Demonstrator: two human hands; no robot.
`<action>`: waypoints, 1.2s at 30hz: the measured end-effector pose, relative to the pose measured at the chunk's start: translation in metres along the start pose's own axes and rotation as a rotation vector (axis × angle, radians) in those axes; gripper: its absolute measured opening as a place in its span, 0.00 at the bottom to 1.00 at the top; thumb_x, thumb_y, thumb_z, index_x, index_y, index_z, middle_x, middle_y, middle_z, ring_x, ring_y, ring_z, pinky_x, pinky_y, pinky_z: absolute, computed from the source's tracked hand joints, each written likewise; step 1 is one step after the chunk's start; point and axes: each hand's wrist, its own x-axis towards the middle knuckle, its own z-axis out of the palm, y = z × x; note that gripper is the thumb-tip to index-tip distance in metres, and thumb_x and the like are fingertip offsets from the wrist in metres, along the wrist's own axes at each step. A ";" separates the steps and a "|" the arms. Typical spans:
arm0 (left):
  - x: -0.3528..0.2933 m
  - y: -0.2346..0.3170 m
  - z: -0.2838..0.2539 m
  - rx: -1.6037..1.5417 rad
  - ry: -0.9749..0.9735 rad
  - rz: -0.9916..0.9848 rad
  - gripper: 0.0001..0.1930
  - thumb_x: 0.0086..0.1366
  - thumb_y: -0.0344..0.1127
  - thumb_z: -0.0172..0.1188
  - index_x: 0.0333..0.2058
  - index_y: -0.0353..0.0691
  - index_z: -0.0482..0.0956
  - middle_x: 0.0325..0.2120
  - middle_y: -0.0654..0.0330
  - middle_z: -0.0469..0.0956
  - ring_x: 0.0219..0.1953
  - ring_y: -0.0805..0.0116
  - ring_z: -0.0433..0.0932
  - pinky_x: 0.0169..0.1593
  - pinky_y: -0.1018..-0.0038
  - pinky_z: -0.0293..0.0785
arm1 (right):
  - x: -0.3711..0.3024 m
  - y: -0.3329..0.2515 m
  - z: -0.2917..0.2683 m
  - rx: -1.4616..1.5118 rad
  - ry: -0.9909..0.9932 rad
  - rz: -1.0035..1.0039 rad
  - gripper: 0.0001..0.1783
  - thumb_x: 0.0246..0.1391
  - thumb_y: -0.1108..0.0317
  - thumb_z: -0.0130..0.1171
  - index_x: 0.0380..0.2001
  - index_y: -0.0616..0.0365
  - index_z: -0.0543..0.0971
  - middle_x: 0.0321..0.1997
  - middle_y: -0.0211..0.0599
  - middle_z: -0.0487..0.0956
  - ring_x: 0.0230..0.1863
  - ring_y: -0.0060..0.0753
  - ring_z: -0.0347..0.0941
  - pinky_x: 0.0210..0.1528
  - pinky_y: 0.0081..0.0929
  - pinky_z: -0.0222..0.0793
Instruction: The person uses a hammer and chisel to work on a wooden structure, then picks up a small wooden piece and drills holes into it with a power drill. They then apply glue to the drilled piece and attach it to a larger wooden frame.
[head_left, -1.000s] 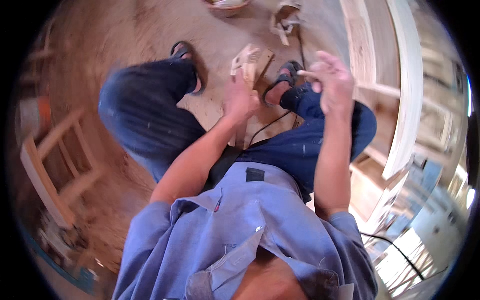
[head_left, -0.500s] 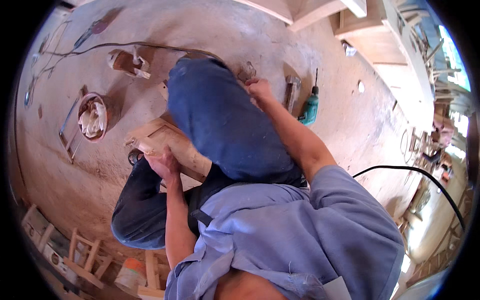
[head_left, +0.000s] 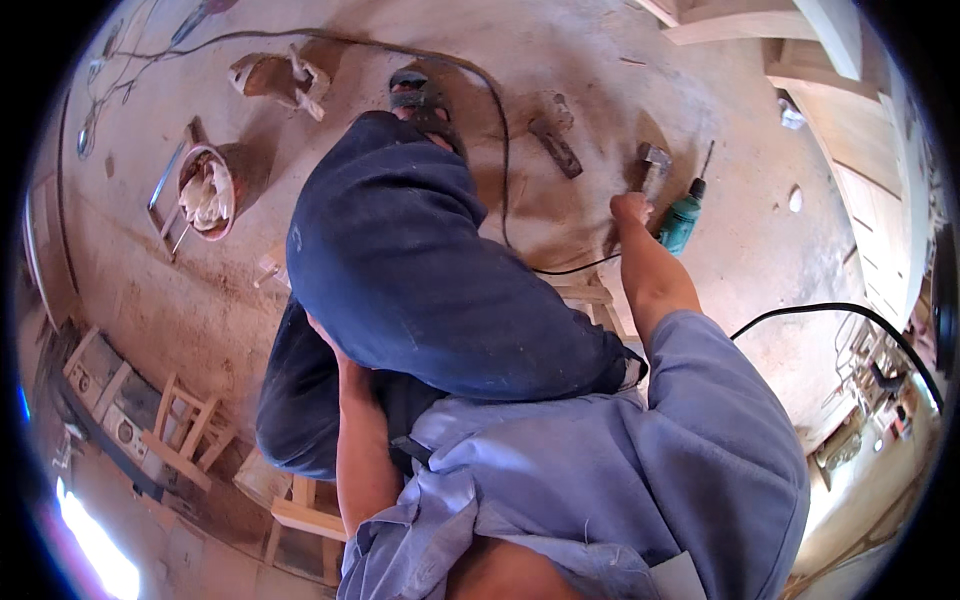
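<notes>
My right hand [head_left: 632, 208] reaches out to the floor, its fingers closed at the near end of a hammer [head_left: 655, 172] with a metal head. Its grip is partly hidden by the hand itself. Just right of it lies a green power drill [head_left: 681, 222] with a long bit. My left hand [head_left: 324, 334] is mostly behind my raised knee, so its fingers do not show. Beside that knee a small end of pale wood [head_left: 272, 266] sticks out; more wood [head_left: 584, 294] shows beyond my thigh.
A dark, narrow block-like tool [head_left: 556, 148] lies beyond my knee near my sandalled foot [head_left: 425, 105]. A black cable [head_left: 503, 130] crosses the floor. To the left stands a bucket [head_left: 207, 192] beside a frame saw [head_left: 172, 190]. Wooden furniture [head_left: 850, 130] stands at the far right.
My right hand has moved right, from beside the dark tool to the hammer. My raised leg now covers the wooden piece and most of my left hand. The view has shifted.
</notes>
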 end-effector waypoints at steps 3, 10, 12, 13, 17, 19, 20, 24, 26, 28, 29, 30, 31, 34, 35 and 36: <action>-0.006 -0.008 -0.009 0.197 0.047 -0.008 0.21 0.66 0.40 0.56 0.54 0.37 0.70 0.47 0.50 0.79 0.47 0.55 0.80 0.52 0.63 0.76 | 0.012 0.001 0.014 -0.181 0.066 -0.173 0.28 0.53 0.62 0.58 0.54 0.69 0.74 0.60 0.59 0.71 0.59 0.61 0.72 0.59 0.48 0.73; 0.010 0.030 0.058 0.592 0.065 0.107 0.28 0.53 0.36 0.67 0.51 0.32 0.70 0.43 0.42 0.81 0.46 0.44 0.81 0.53 0.60 0.75 | 0.007 0.002 0.031 -0.208 0.024 -0.318 0.30 0.52 0.64 0.60 0.57 0.67 0.71 0.58 0.57 0.73 0.56 0.58 0.73 0.56 0.46 0.73; -0.004 0.046 0.066 0.649 0.087 0.059 0.27 0.54 0.36 0.64 0.52 0.32 0.71 0.43 0.42 0.82 0.47 0.43 0.81 0.53 0.60 0.75 | 0.010 0.005 0.028 -0.218 0.042 -0.325 0.30 0.52 0.64 0.60 0.58 0.67 0.70 0.57 0.57 0.73 0.55 0.57 0.73 0.55 0.46 0.74; -0.014 0.055 0.054 0.694 0.112 0.033 0.26 0.54 0.36 0.63 0.52 0.32 0.71 0.43 0.41 0.82 0.48 0.43 0.81 0.53 0.60 0.76 | 0.001 0.001 0.034 -0.225 0.028 -0.354 0.31 0.52 0.65 0.60 0.58 0.66 0.70 0.56 0.57 0.73 0.54 0.57 0.73 0.55 0.46 0.74; -0.024 0.055 0.061 0.724 0.142 -0.001 0.27 0.55 0.35 0.63 0.53 0.32 0.72 0.44 0.46 0.82 0.47 0.53 0.82 0.55 0.63 0.76 | 0.005 0.007 0.024 -0.212 0.022 -0.380 0.32 0.52 0.66 0.61 0.60 0.65 0.68 0.55 0.56 0.74 0.52 0.55 0.74 0.53 0.45 0.74; -0.023 0.070 0.072 0.775 0.151 -0.030 0.27 0.55 0.37 0.64 0.53 0.33 0.72 0.44 0.44 0.82 0.48 0.50 0.82 0.55 0.63 0.76 | 0.005 0.010 0.017 -0.191 0.025 -0.381 0.33 0.51 0.66 0.62 0.61 0.65 0.67 0.54 0.55 0.74 0.51 0.54 0.74 0.52 0.44 0.74; -0.022 0.070 0.071 0.785 0.158 -0.021 0.27 0.55 0.37 0.63 0.53 0.34 0.72 0.44 0.43 0.82 0.48 0.47 0.81 0.55 0.61 0.75 | 0.004 0.009 0.016 -0.182 0.023 -0.384 0.34 0.51 0.67 0.62 0.61 0.64 0.67 0.54 0.55 0.75 0.50 0.53 0.75 0.51 0.44 0.74; -0.017 0.069 0.066 0.771 0.167 -0.008 0.28 0.54 0.37 0.62 0.54 0.36 0.71 0.43 0.42 0.82 0.48 0.41 0.80 0.54 0.57 0.75 | 0.004 0.009 0.012 -0.162 0.014 -0.390 0.36 0.51 0.68 0.63 0.63 0.63 0.65 0.52 0.54 0.75 0.48 0.51 0.75 0.50 0.43 0.75; -0.018 0.067 0.066 0.724 0.157 -0.005 0.28 0.54 0.36 0.63 0.54 0.36 0.71 0.43 0.41 0.81 0.48 0.40 0.80 0.54 0.57 0.75 | 0.008 0.014 0.009 -0.160 0.020 -0.383 0.37 0.51 0.68 0.63 0.64 0.63 0.64 0.52 0.54 0.76 0.47 0.50 0.76 0.49 0.42 0.75; -0.015 0.063 0.065 0.657 0.145 0.028 0.28 0.54 0.36 0.63 0.54 0.35 0.71 0.43 0.40 0.81 0.48 0.39 0.80 0.54 0.57 0.75 | 0.010 0.012 0.007 -0.152 0.019 -0.384 0.38 0.51 0.69 0.64 0.64 0.62 0.63 0.51 0.53 0.76 0.46 0.49 0.76 0.48 0.42 0.75; -0.016 0.062 0.063 0.652 0.137 0.036 0.28 0.54 0.35 0.63 0.55 0.34 0.71 0.44 0.39 0.80 0.49 0.39 0.79 0.55 0.57 0.75 | 0.010 0.013 0.006 -0.139 0.015 -0.385 0.38 0.51 0.69 0.64 0.65 0.62 0.63 0.50 0.53 0.76 0.46 0.49 0.76 0.47 0.41 0.75; -0.018 0.061 0.062 0.645 0.130 0.045 0.28 0.54 0.35 0.63 0.55 0.34 0.71 0.44 0.39 0.80 0.49 0.39 0.79 0.55 0.57 0.74 | 0.010 0.014 0.004 -0.127 0.013 -0.382 0.39 0.50 0.69 0.64 0.65 0.61 0.63 0.50 0.53 0.77 0.45 0.49 0.76 0.47 0.41 0.75; -0.019 0.060 0.060 0.637 0.126 0.058 0.28 0.55 0.35 0.63 0.55 0.34 0.71 0.45 0.38 0.80 0.50 0.39 0.79 0.55 0.57 0.74 | 0.008 0.015 0.001 -0.104 0.005 -0.385 0.40 0.50 0.70 0.65 0.66 0.61 0.62 0.50 0.53 0.77 0.45 0.48 0.77 0.47 0.41 0.75; -0.021 0.052 0.059 0.628 0.143 0.052 0.28 0.55 0.34 0.62 0.56 0.34 0.71 0.46 0.38 0.79 0.51 0.40 0.78 0.57 0.57 0.73 | 0.002 0.013 -0.008 0.028 -0.042 -0.395 0.41 0.50 0.70 0.65 0.67 0.60 0.61 0.49 0.52 0.77 0.43 0.47 0.77 0.45 0.40 0.76; -0.021 0.051 0.060 0.645 0.146 0.071 0.27 0.55 0.33 0.62 0.55 0.34 0.71 0.45 0.40 0.79 0.50 0.43 0.79 0.56 0.59 0.73 | -0.001 0.012 -0.012 0.114 -0.075 -0.400 0.42 0.50 0.71 0.66 0.68 0.60 0.60 0.48 0.52 0.78 0.43 0.46 0.77 0.45 0.40 0.76; -0.020 0.050 0.060 0.660 0.145 0.093 0.27 0.55 0.33 0.62 0.54 0.34 0.72 0.44 0.42 0.80 0.49 0.46 0.80 0.55 0.61 0.74 | -0.004 0.009 -0.015 0.207 -0.111 -0.409 0.43 0.50 0.71 0.66 0.68 0.60 0.60 0.48 0.52 0.78 0.42 0.46 0.77 0.44 0.39 0.76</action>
